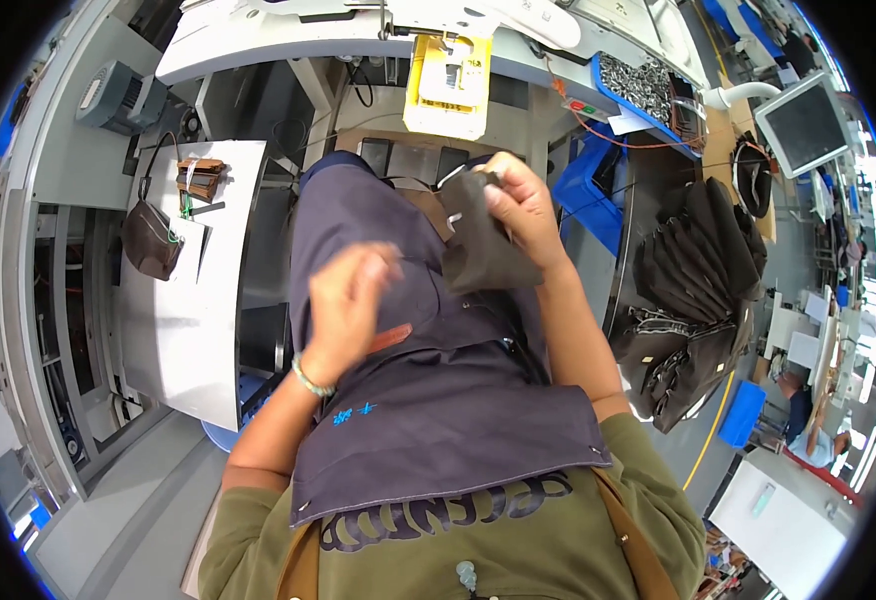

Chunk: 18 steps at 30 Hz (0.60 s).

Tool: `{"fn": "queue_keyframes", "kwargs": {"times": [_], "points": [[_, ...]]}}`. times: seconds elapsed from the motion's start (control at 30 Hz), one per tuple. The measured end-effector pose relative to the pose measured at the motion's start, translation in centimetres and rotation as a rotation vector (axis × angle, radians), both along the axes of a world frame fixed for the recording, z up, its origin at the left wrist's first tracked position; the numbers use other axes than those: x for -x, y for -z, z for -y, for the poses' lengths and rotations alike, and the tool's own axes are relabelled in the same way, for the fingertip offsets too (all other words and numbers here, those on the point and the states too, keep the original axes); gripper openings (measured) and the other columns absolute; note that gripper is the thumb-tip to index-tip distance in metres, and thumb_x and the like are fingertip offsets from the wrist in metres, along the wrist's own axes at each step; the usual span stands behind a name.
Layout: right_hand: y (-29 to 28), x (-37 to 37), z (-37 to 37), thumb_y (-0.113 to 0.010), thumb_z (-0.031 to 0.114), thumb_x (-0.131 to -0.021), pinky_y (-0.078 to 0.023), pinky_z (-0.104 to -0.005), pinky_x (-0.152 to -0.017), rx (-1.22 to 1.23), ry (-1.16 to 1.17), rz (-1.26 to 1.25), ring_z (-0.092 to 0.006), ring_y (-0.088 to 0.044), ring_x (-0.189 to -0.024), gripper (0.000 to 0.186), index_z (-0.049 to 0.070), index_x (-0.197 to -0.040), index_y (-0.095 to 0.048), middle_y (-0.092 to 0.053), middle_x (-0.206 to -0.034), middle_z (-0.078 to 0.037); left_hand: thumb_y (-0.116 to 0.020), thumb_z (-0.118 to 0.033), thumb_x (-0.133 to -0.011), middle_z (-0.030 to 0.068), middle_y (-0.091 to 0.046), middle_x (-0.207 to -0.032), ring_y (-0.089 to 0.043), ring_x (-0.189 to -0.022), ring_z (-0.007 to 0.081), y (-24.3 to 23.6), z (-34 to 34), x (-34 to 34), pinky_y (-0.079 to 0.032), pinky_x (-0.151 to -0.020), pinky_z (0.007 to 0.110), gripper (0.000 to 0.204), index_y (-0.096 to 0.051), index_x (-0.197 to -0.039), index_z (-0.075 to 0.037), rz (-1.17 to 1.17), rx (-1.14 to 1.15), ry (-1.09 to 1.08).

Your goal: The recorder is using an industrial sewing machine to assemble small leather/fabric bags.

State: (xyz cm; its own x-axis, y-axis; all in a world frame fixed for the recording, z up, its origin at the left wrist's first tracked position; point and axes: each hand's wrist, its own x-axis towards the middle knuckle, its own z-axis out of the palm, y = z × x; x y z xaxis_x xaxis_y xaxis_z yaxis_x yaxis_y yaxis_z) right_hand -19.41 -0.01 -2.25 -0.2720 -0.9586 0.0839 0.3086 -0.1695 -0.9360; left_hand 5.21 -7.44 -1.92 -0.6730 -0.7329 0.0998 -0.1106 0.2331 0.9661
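Head view: we saw one right hand (pixel 530 215) clamped on one dark pouch-like piece (pixel 475 248) over the apron (pixel 468 422), one blurred left hand (pixel 343 305) there too, grip unclear, and one yellow tray (pixel 443 122) beyond the apron

The person wears an olive-green fabric top (pixel 408 560), its loose sleeves (pixel 650 452) leaving the forearms bare, with large dark curved lettering (pixel 448 515) across the chest. Over it sits a dark purple-grey cloth apron (pixel 458 430), pale stitching along its upper edge, with small bright-blue characters (pixel 355 413) and a reddish-brown oblong patch (pixel 390 340). Brown straps (pixel 631 535) run over both shoulders. A pale-green beaded bracelet (pixel 310 380) circles the left wrist.
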Motion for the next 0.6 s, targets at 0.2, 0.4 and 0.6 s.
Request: {"fn": "queue_keyframes", "kwargs": {"times": [0.2,0.4,0.6], "points": [[-4.5,-1.1,1.5,-0.068,0.011,-0.096,-0.043,-0.0261,-0.071,0.036,-0.257,-0.255,-0.0106,-0.051,-0.077,0.017,0.005,-0.090,-0.054,-0.059,-0.091,-0.002,-0.044,-0.031,-0.110,0.0104,-0.064,-0.099,-0.059,-0.089,0.0155,-1.5,6.1,6.0,-0.045,-0.084,0.029,0.041,-0.064,-0.099,0.003,-0.367,0.017,0.382],[-7.9,1.0,-0.4,-0.069,0.020,-0.098,-0.041,-0.0286,-0.062,-0.111,-0.316,-0.771,-0.0081,-0.047,-0.070,0.024,0.000,-0.087,-0.060,-0.054,-0.073,-0.002,-0.063,-0.027,-0.102,0.0124,-0.039,-0.059,-0.038,-0.051,0.0166,-2.4,8.5,5.0,-0.033,-0.050,0.034,0.044,-0.051,-0.069,-0.001,-0.071,0.249,0.379],[-1.4,2.0,0.3,-0.054,0.027,-0.105,-0.052,-0.0266,-0.080,-0.463,-0.819,-0.018,-0.0122,-0.062,-0.093,0.034,-0.001,-0.117,-0.069,-0.069,-0.102,-0.005,-0.078,-0.029,-0.086,0.0132,-0.051,-0.062,-0.054,-0.056,0.0298,-3.7,8.9,5.2,-0.042,-0.054,0.039,0.041,-0.055,-0.065,-0.002,0.009,0.627,0.572]]}}
